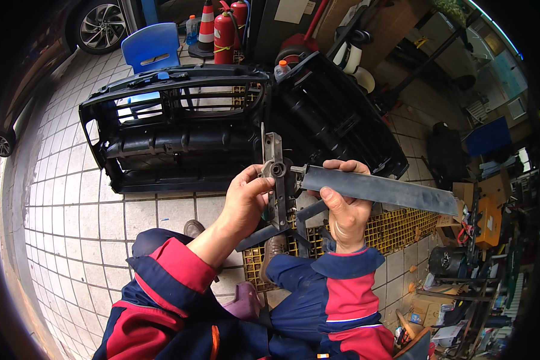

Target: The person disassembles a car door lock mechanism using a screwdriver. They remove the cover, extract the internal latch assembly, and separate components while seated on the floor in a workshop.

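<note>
My left hand [237, 207] grips a narrow dark plastic bracket [272, 146] with a round hub, held upright in front of me. The thumb lies beside the hub. In my right hand [348, 216] is a long flat dark-grey slat [396, 191], pinched near its inner end with the thumb on its face. The slat's pegged end meets the bracket near the hub; whether it is seated there I cannot tell. Below the bracket, further dark strips [312, 211] stick out at angles; how they join it is hidden.
Two large black plastic frames, one on the left [183, 143] and one tilted on the right [336, 120], stand beyond my hands. A yellow floor grating [390, 234] runs under me. Behind are a blue chair [151, 45], a fire extinguisher [224, 39] and a traffic cone [206, 27]. Clutter fills the right.
</note>
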`<state>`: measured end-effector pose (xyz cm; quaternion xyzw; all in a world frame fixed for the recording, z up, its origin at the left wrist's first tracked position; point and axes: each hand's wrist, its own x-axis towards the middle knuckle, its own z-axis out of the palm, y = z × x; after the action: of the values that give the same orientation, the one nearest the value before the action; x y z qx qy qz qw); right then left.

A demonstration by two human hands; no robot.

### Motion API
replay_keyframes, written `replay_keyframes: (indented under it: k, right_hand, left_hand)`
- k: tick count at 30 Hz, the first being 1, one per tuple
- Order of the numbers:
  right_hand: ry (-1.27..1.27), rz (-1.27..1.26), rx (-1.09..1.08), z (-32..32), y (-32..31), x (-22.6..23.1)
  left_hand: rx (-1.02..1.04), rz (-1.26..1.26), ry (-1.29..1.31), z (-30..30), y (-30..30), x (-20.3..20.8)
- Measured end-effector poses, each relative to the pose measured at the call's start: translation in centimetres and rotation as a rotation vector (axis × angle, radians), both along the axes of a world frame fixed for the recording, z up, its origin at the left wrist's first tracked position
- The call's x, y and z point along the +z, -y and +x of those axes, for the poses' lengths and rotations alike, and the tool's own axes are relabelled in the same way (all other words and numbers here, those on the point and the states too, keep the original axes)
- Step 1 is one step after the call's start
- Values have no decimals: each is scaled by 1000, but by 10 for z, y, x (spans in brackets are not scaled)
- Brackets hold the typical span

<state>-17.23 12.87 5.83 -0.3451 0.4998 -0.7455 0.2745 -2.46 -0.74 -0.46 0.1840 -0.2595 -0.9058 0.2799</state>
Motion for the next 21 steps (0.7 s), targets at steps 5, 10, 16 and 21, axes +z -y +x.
replay_keyframes:
  k: [5, 10, 16, 21]
  right_hand:
    - [22, -3, 5, 0, 0, 1]
    - [3, -8, 27, -1, -1, 1]
    - [150, -41, 59, -2, 1, -2]
    - [311, -18, 51, -4, 1, -4]
  left_hand:
    - [-49, -14, -40, 2, 0, -1]
    - [-53, -10, -22, 2, 0, -2]
    - [-39, -13, -26, 1, -1, -2]
    - [-51, -7, -24, 2, -1, 2]
